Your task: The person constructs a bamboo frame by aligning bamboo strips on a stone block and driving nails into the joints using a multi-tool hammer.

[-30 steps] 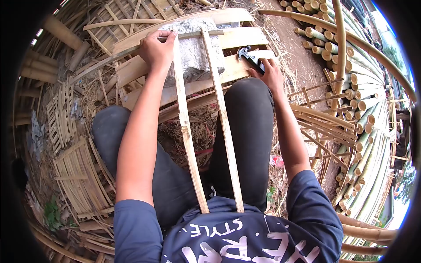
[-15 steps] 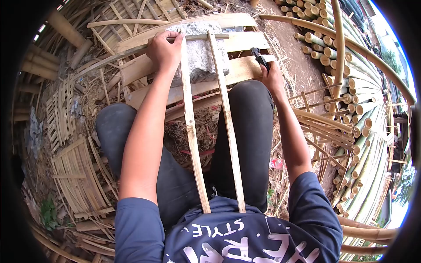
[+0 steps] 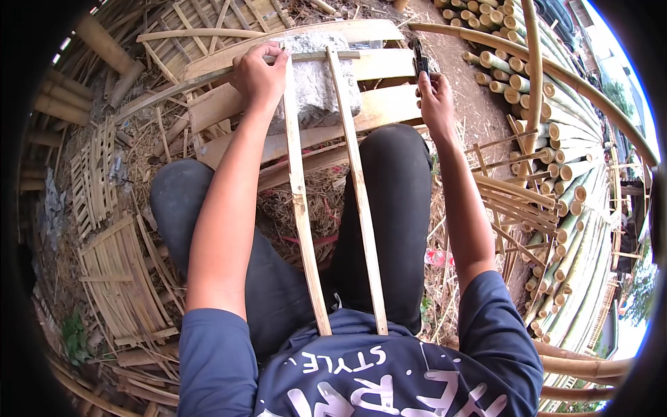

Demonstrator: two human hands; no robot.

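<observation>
My left hand (image 3: 262, 75) is closed in a pinch at the far end of the left bamboo strip (image 3: 297, 181), where a darker cross strip (image 3: 208, 80) passes. Anything small between the fingertips is too fine to make out. A second bamboo strip (image 3: 358, 174) runs alongside, its far end also at the cross strip. Both long strips reach back to my shirt. Beneath the joints sits a rough grey stone block (image 3: 323, 90). Out to the right, my right hand (image 3: 436, 103) grips a black hammer (image 3: 421, 61), raised beside the block and apart from the strips.
Wide bamboo slats (image 3: 385, 64) lie around the block. Stacked bamboo poles (image 3: 566, 181) fill the right side, with a long curved pole (image 3: 486, 45) before them. Woven bamboo panels (image 3: 128, 281) lie at left. Loose strips (image 3: 514, 198) stand near my right forearm.
My right hand has moved slightly up and to the right, and the hammer has swung from slanting to nearly upright in view. My left hand keeps its pinch at the joint.
</observation>
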